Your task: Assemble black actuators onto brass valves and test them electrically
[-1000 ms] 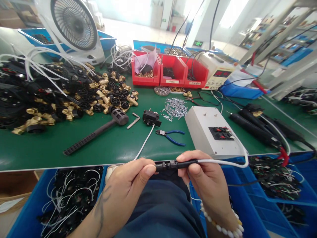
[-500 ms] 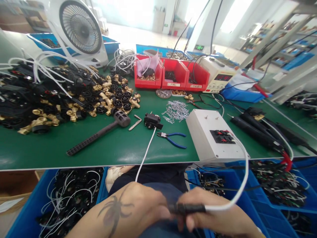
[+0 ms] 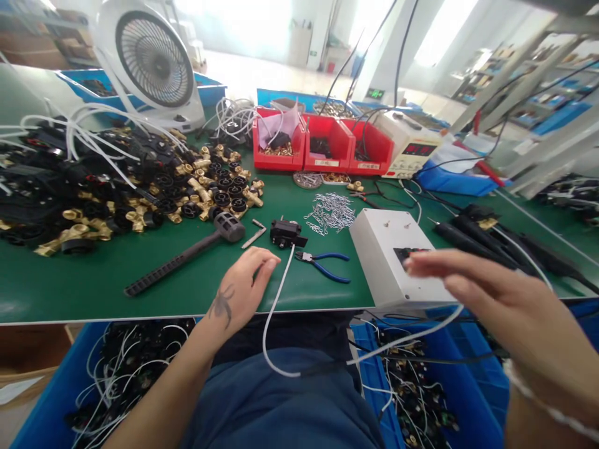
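On the worktop (image 3: pixel 93 293), the module (image 3: pixel 284 234) lies right of the mallet (image 3: pixel 187 254), left of the switch box (image 3: pixel 384 249) and before the bins (image 3: pixel 326 163).

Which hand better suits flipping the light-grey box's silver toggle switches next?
Probably the right hand: it appears over the box, nearer the switches; the left hand is by the black boxy module.

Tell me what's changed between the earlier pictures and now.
Both hands have let go of the slim black cable connector, which now shows against the dark-blue clothing. The left hand moved forward to the green tabletop; the right hand moved right, overlapping the light-grey rectangular box in view, contact unclear. The black plastic module, blue-handled pliers and dark-grey ribbed-handle mallet stayed put.
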`<state>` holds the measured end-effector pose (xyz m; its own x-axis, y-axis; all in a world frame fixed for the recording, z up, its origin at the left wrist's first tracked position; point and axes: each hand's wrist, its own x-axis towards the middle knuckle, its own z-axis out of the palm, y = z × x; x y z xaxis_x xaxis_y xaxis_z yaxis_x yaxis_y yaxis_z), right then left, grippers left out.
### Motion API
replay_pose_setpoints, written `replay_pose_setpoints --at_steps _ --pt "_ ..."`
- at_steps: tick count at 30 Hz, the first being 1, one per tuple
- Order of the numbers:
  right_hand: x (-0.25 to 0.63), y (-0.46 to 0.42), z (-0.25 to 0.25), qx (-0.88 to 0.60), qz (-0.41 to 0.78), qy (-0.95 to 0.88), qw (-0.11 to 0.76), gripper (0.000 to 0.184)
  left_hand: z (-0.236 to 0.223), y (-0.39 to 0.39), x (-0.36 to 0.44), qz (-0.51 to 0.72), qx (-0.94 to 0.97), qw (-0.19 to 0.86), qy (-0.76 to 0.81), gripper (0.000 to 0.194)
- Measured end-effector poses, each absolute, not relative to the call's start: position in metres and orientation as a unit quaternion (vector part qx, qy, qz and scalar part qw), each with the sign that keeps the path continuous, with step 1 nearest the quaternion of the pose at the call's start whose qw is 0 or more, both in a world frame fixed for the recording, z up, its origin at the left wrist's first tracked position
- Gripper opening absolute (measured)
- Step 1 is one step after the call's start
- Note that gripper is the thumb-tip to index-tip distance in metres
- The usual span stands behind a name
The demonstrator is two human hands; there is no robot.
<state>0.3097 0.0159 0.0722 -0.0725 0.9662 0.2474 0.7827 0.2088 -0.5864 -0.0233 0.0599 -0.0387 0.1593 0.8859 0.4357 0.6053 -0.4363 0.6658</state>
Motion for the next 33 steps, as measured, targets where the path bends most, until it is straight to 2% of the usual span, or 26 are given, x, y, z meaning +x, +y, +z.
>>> replay_pose_setpoints --at_steps 1,4,8,13,17,20,24,27,29,31,33 --pt "0.308 0.038 0.072 -0.634 0.129 -0.692 0.322 0.036 -0.042 0.054 -0.019 0.401 0.764 0.172 0.475 0.032" --pt "0.309 0.100 0.059 -0.675 0.091 -0.628 0.377 0.038 -0.055 0.037 -0.004 0.334 0.846 0.134 0.394 0.036" --pt "0.320 0.141 0.041 -0.687 0.119 -0.632 0.338 0.032 -0.070 0.028 0.009 0.256 0.889 0.095 0.368 0.042" --pt "0.325 0.143 0.032 -0.680 0.149 -0.653 0.298 0.026 -0.054 0.057 0.002 0.325 0.834 0.090 0.436 0.030" --pt "0.329 0.147 0.024 -0.670 0.120 -0.673 0.288 0.041 -0.043 0.103 0.000 0.346 0.771 0.075 0.529 0.046" --pt "0.332 0.151 0.021 -0.673 0.094 -0.677 0.282 0.053 -0.049 0.124 0.003 0.358 0.756 0.085 0.542 0.047" --pt "0.332 0.142 0.028 -0.628 0.001 -0.688 0.365 0.049 -0.060 0.116 -0.001 0.425 0.727 0.075 0.534 0.026" --pt "0.315 0.116 0.036 -0.599 -0.067 -0.662 0.445 0.043 -0.055 0.092 -0.009 0.485 0.719 0.061 0.494 0.021" --pt "0.293 0.092 0.033 -0.573 -0.008 -0.650 0.499 0.038 -0.044 0.074 -0.012 0.523 0.721 0.053 0.452 0.026" --pt "0.263 0.067 0.024 -0.502 0.207 -0.657 0.523 0.042 -0.030 0.056 -0.011 0.578 0.721 0.048 0.380 0.031" --pt "0.232 0.046 0.012 -0.389 0.443 -0.654 0.474 0.070 -0.017 0.042 -0.010 0.613 0.725 0.040 0.311 0.032"
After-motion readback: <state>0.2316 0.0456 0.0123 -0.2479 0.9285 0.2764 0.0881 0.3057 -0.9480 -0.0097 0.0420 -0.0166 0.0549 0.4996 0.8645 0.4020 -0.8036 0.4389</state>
